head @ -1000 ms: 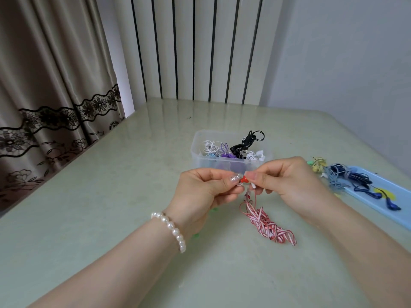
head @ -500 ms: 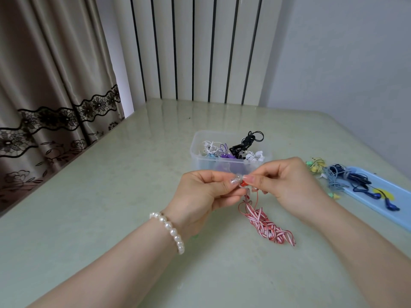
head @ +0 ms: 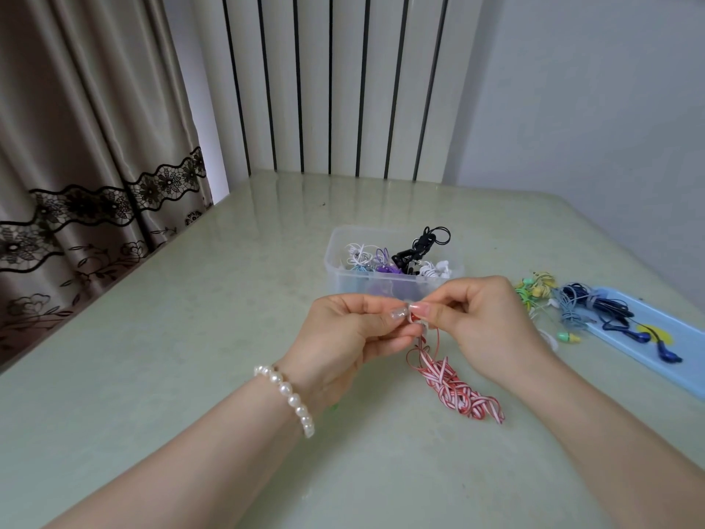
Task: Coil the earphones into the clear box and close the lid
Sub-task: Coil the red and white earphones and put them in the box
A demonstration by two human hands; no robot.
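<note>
left hand [head: 343,330] + right hand [head: 480,318]: pinch red-and-white flat-cable earphones [head: 454,387] at earbud end | cable dangles below grip | likely light, limp, tangle-prone

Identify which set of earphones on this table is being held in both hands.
The red-and-white striped earphones: left hand and right hand pinch their top end, unlike those in the clear box.

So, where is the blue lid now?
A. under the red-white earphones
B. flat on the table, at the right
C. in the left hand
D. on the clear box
B: the blue lid lies flat on the table at the right with dark blue earphones on it, while the box stands open.
</note>
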